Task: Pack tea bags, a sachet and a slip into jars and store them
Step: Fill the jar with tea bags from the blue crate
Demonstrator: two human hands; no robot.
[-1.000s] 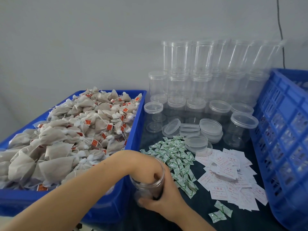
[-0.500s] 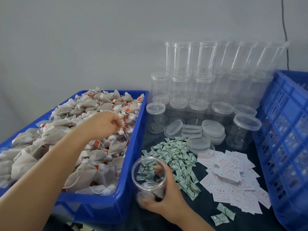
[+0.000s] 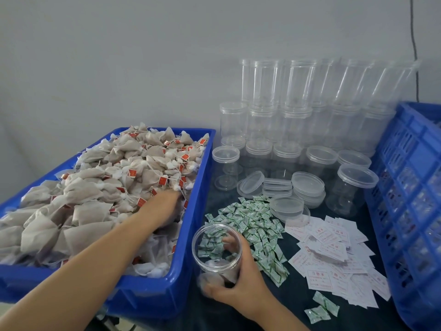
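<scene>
Left hand [image 3: 164, 206] moved lower into tea bags [image 3: 100, 187] — right hand [image 3: 238, 280] grips jar [image 3: 216, 252]

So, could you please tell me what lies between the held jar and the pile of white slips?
In the head view, green-and-white sachets lie between the jar and slips.

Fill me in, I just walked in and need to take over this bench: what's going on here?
A person is packing tea bags into clear jars. The right hand grips an open jar standing on the dark table, with a few tea bags already in its bottom. The left hand reaches into the blue bin of tea bags; whether it has hold of one is hard to tell. Green sachets and white slips lie in piles beside the jar. Empty jars and loose lids wait behind.
</scene>
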